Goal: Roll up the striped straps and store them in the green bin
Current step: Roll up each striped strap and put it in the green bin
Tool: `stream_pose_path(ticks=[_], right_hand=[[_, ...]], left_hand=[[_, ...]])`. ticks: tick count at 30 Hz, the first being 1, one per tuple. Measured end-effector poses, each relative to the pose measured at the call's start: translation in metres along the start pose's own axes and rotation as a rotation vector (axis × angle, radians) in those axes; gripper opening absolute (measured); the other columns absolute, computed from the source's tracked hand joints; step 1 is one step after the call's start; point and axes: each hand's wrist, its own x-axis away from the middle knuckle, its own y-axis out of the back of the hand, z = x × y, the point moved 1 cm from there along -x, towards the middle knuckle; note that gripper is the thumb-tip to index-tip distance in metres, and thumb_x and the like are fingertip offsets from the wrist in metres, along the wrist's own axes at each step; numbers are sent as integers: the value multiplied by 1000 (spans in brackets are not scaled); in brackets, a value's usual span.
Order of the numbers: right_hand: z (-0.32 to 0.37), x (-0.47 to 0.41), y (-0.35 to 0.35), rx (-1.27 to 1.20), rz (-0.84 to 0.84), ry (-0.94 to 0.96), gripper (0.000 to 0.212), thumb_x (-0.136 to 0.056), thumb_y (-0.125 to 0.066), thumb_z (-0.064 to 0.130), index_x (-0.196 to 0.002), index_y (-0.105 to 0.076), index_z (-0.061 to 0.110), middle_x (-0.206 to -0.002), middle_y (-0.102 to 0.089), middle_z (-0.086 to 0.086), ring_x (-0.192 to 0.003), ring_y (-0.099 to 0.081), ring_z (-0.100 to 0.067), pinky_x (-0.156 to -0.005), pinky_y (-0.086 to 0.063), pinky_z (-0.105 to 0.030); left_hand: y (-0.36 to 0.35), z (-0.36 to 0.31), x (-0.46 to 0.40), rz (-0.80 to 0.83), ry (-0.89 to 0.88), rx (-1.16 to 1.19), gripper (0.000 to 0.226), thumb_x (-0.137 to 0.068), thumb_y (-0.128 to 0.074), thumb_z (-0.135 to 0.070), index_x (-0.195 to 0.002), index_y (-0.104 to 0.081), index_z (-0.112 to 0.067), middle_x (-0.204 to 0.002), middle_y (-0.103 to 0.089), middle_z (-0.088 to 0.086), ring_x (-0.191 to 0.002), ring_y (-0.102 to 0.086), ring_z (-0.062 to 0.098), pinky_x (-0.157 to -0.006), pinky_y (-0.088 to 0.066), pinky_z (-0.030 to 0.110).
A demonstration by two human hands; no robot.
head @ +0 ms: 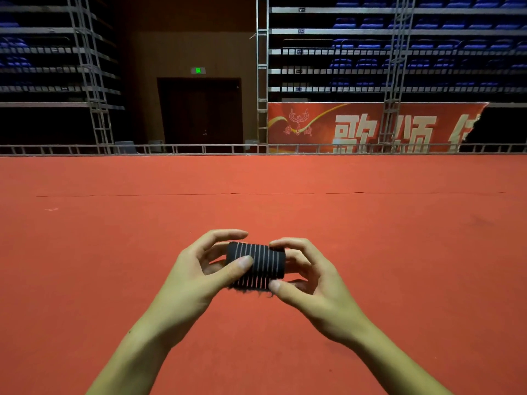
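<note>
A black strap with thin white stripes (261, 265) is wound into a tight roll and held above the red carpet, low in the middle of the view. My left hand (199, 269) grips its left end, thumb across the front and fingers curled over the top. My right hand (306, 270) pinches its right end between thumb below and fingers above. A frayed edge hangs under the roll. No green bin is in view.
A wide red carpet (256, 201) stretches ahead to a low metal rail (199, 149). Behind it stand truss columns (261, 72), a dark doorway (199, 112), a red banner (370, 128) and rows of blue seats.
</note>
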Motion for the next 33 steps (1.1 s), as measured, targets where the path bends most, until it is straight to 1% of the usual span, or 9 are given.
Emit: stream_pose_path(ticks=[2, 4, 7, 10, 15, 18, 24, 27, 33], right_hand=[[1, 2, 2, -73, 5, -51, 49, -93, -77, 30, -138, -58, 37, -122, -75, -5, -112, -72, -26, -90, -62, -52], [4, 3, 4, -133, -5, -94, 44, -94, -76, 41, -135, -59, 39, -116, -77, -11, -100, -76, -31, -86, -63, -55], [8, 6, 8, -117, -36, -97, 34, -100, -75, 30, -130, -60, 34, -104, -79, -16, -84, -76, -32, -80, -62, -55], [11, 13, 16, -72, -55, -65, 37, -98, -77, 16, -128, -59, 28, -100, -78, -17, -82, -72, -29, -77, -59, -46], [19, 31, 36, 70, -97, -31, 44, -96, -79, 7, -129, -59, 27, -98, -80, -8, -86, -72, -20, -77, -54, -30], [24, 50, 55, 157, -134, -45, 51, -93, -81, 8, -133, -58, 30, -98, -79, -7, -88, -74, -21, -76, -58, -36], [36, 108, 113, 323, -172, -109, 49, -91, -82, 8, -127, -58, 31, -97, -78, -4, -87, -74, -19, -77, -59, -37], [41, 139, 146, 405, -209, -154, 47, -89, -81, 9, -124, -60, 31, -95, -76, -1, -89, -73, -19, -79, -61, -42], [49, 212, 210, 503, -292, -255, 46, -86, -82, 13, -123, -61, 33, -93, -74, 2, -89, -72, -18, -82, -60, -43]], left_hand=[[-2, 0, 0, 16, -26, -3, 44, -84, -85, -25, -125, -74, -32, -126, -77, 7, -111, -77, 27, -92, -64, 38], [-5, 1, 0, 52, -48, 3, 48, -85, -88, -17, -128, -72, -30, -130, -75, 7, -116, -76, 27, -93, -63, 37], [-12, 2, 3, 84, -73, -14, 52, -88, -84, -3, -134, -68, -22, -132, -74, 7, -118, -74, 27, -91, -62, 34], [-23, 2, 6, 95, -88, -59, 52, -88, -83, 2, -131, -70, -24, -129, -74, 5, -115, -75, 25, -92, -62, 33], [-44, 5, 10, 94, -107, -143, 41, -91, -83, -15, -128, -69, -22, -120, -78, 3, -103, -80, 26, -92, -62, 33], [-67, 10, 13, 130, -115, -133, 43, -87, -84, -19, -127, -67, -19, -116, -80, 5, -101, -81, 24, -91, -62, 30], [-136, 29, 17, 239, -120, -118, 44, -87, -90, -24, -125, -69, -25, -116, -79, 3, -103, -79, 25, -92, -63, 35], [-181, 37, 19, 318, -130, -133, 41, -90, -89, -25, -125, -68, -27, -116, -79, 1, -103, -79, 24, -91, -62, 35], [-274, 54, 30, 472, -162, -155, 40, -93, -87, -27, -126, -65, -32, -119, -77, -3, -108, -75, 26, -96, -58, 54]])
